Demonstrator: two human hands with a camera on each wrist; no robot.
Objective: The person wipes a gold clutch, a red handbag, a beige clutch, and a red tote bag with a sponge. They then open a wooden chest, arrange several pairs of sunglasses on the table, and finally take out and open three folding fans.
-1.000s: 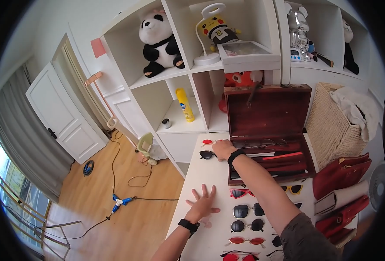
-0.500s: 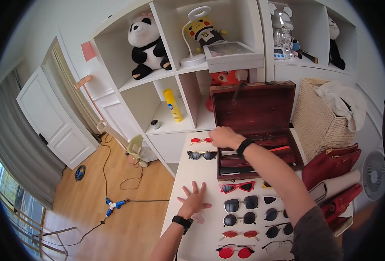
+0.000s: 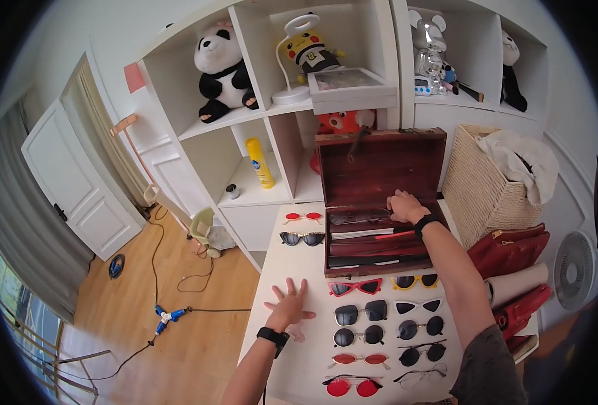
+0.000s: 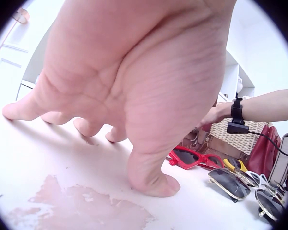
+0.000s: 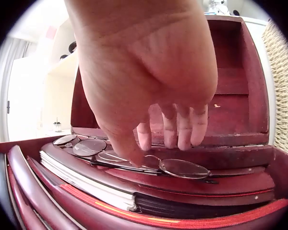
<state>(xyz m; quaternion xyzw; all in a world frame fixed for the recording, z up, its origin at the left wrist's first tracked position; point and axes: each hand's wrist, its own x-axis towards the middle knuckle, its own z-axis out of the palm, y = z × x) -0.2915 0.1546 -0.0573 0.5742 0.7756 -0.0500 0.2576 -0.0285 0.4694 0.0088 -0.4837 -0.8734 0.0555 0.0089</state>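
Note:
My left hand (image 3: 287, 309) rests on the white table with its fingers spread and fingertips against the surface; the left wrist view shows the palm lifted. My right hand (image 3: 407, 206) reaches into an open dark-red wooden case (image 3: 380, 169). Inside, wire-rimmed eyeglasses (image 5: 185, 168) lie on dark-red folders or books (image 5: 230, 184). My right thumb tip is right at the glasses' frame, while the other fingers hang down behind it. Red-lensed glasses (image 3: 303, 218) and dark cat-eye sunglasses (image 3: 302, 239) lie on the table left of the case.
Several sunglasses (image 3: 361, 312) lie in two columns before the case. Red handbags (image 3: 511, 253), a wicker basket (image 3: 484, 182) and a fan (image 3: 574, 266) are on the right. White shelves (image 3: 272, 121) with plush toys stand behind. A cable (image 3: 218, 310) runs across the floor.
My right hand has left the red-lensed glasses at the table's far left and moved right to the back of the case. My left hand stays on the table. The head view has shifted.

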